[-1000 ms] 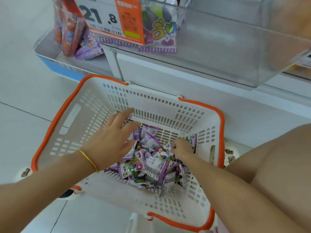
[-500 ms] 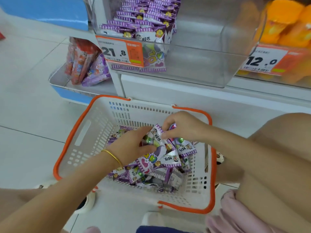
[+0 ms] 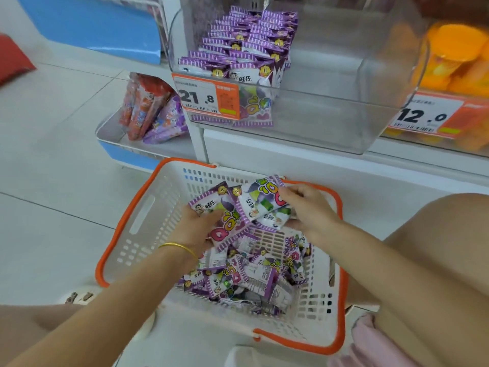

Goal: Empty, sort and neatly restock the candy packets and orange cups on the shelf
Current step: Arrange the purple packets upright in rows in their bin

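A white basket with an orange rim [image 3: 124,223] stands on the floor below the shelf, with several purple candy packets [image 3: 246,274] loose in its bottom. Above them my left hand [image 3: 197,229] and my right hand [image 3: 307,207] together hold a bunch of purple candy packets [image 3: 248,205], fingers curled round them. In the clear shelf bin [image 3: 330,123] above, purple packets [image 3: 243,51] stand in a neat row on the left side. Orange cups [image 3: 455,59] sit blurred in the bin at the far right.
Price tags reading 21.8 [image 3: 197,98] and 12.0 [image 3: 423,116] hang on the bin fronts. Red and purple packets [image 3: 150,109] lean on a lower shelf at the left. My bare knees flank the basket. White tiled floor lies to the left.
Both hands gathered packets from the basket bottom and lifted the bunch up near the far rim. My view tilted up, bringing the shelf bin and orange cups into sight.
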Available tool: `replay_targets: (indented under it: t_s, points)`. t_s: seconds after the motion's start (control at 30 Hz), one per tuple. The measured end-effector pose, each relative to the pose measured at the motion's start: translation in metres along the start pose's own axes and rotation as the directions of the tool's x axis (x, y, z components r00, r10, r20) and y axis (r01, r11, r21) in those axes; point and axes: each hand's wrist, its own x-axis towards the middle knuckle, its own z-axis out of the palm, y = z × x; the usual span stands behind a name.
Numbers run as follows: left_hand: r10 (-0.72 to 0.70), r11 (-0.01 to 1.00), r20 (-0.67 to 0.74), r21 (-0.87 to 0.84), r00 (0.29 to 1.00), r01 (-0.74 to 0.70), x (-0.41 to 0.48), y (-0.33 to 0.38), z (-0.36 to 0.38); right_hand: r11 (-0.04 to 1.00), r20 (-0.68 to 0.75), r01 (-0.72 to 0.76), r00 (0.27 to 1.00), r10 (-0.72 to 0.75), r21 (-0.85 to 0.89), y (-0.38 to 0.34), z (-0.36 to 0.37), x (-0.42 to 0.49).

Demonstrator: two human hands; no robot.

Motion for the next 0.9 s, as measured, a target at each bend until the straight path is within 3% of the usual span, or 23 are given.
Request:
replay_targets:
  t_s: [0.1,0.23,0.3,0.37,0.43,0.5,0.6,0.73,0.83,0.9]
  points:
    - [-0.016,0.980,0.105,-0.198,0.994,0.037,-0.002,-0.003,0.009,0.999,-0.040,-0.036,0.998,0.038,0.035,0.015,0.010,0.002]
    - [0.093,0.996,0.141,-0.024,0.986,-0.090,-0.002,-0.006,0.010,0.999,-0.045,0.009,0.999,-0.011,-0.043,0.021,0.017,0.000]
    - [0.152,0.984,0.106,0.081,0.983,-0.161,-0.002,-0.005,0.011,0.998,0.050,0.011,0.999,-0.008,-0.065,0.021,0.018,-0.004]
    - [0.185,0.979,0.082,0.074,0.979,-0.191,0.001,-0.002,0.008,0.976,0.133,0.081,0.990,-0.055,-0.202,0.018,0.014,-0.007]
    - [0.196,0.979,0.063,0.047,0.979,-0.199,0.005,0.005,0.004,0.888,0.178,0.228,0.969,-0.169,-0.399,0.009,0.006,-0.008]
    - [0.220,0.973,0.068,0.059,0.973,-0.224,0.006,0.014,-0.002,0.722,0.192,0.358,0.933,-0.305,-0.592,-0.003,-0.006,-0.001]
    - [0.223,0.956,0.168,0.157,0.960,-0.249,0.007,0.022,-0.009,0.531,0.198,0.410,0.890,-0.411,-0.741,-0.017,-0.016,0.008]
    - [0.213,0.927,0.310,0.235,0.927,-0.291,-0.001,0.024,-0.006,0.577,0.398,0.526,0.851,-0.343,-0.625,-0.019,-0.008,0.005]
    - [0.267,0.935,0.266,0.162,0.926,-0.316,-0.008,0.022,-0.001,0.681,0.457,0.479,0.859,-0.231,-0.555,-0.014,-0.001,0.001]
    - [0.273,0.947,0.210,0.113,0.939,-0.300,-0.009,0.021,0.000,0.719,0.442,0.461,0.865,-0.235,-0.520,-0.009,0.002,0.000]
